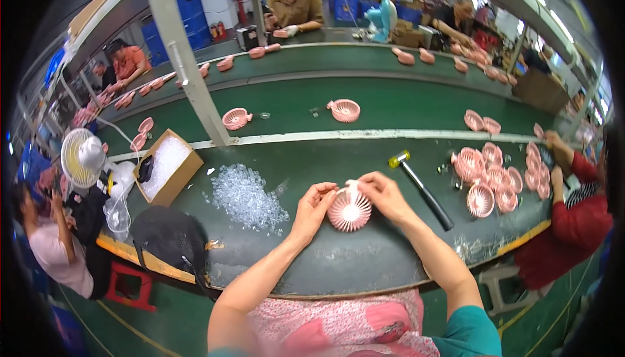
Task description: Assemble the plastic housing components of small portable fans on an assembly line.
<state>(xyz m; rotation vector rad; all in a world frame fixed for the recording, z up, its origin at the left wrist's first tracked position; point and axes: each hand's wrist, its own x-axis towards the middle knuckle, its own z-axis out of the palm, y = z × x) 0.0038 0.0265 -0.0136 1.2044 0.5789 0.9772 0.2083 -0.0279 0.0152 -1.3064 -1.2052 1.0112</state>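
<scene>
Between my hands, over the near middle of the dark green worktable point(325, 262), is a round pink fan housing point(349, 217) with slats spreading from its centre. My left hand point(314, 208) is closed at its upper left edge, thumb and fingers together. My right hand point(385, 197) pinches around the short neck at its top; the fingertips partly hide what is there. Left of my left hand lies a heap of small clear plastic pieces point(246, 199). To the right of my right hand rests a hammer point(424, 191) with a yellow-faced head and black grip.
Several pink housings point(480, 199) are piled at the right, beside a co-worker's red sleeve point(579, 207). Leftward stand a carton of clear pieces point(187, 178), a black cap point(170, 240) and a small fan point(83, 156). Beyond a white rail, a green conveyor point(293, 108) carries more housings.
</scene>
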